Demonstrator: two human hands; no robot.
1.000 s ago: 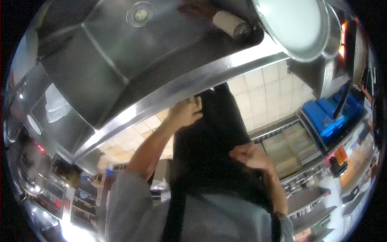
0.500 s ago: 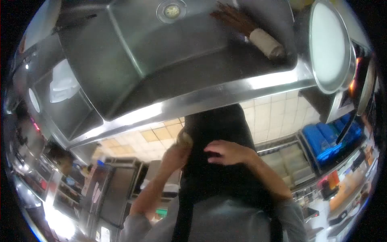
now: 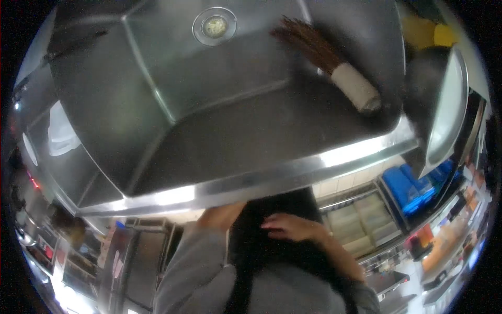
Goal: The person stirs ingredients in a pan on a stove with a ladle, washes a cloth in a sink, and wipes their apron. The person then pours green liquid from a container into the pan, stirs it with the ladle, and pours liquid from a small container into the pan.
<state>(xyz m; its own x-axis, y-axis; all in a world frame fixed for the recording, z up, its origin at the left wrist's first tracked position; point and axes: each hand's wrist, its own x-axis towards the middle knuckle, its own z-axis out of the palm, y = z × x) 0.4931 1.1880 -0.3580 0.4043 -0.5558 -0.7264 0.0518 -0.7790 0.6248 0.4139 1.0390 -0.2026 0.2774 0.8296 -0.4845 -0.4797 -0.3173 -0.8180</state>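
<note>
One bare right hand [image 3: 293, 226] hangs just below the centre of the frame, in front of the long black cloth apron [image 3: 282, 201]; its fingers are loosely bent and a little apart, with nothing visible between them; whether the fingertips touch the cloth I cannot tell. Left of centre, a bare left forearm [image 3: 222, 215] runs from a grey sleeve [image 3: 193, 246] up to the near rim of the big grey stainless-steel sink [image 3: 272, 183]; the left hand itself is hidden, so I cannot tell how its fingers stand or whether they hold anything.

The apron, nearest to the visible hand, runs down the lower middle of the frame, below the rim; it looks light, soft and limp, hard to damage, and best taken by a loose fold or its side edge; the rim should be rigid, perhaps slippery if wet, and gripped with fingers curled over it.

At upper right of centre, inside the sink and well apart from the hands, lies a brush of thin brown strands with a thick pale cylindrical handle [image 3: 327, 58]; it seems light, springy at the strands and firm at the handle, the surer place to hold.
</note>
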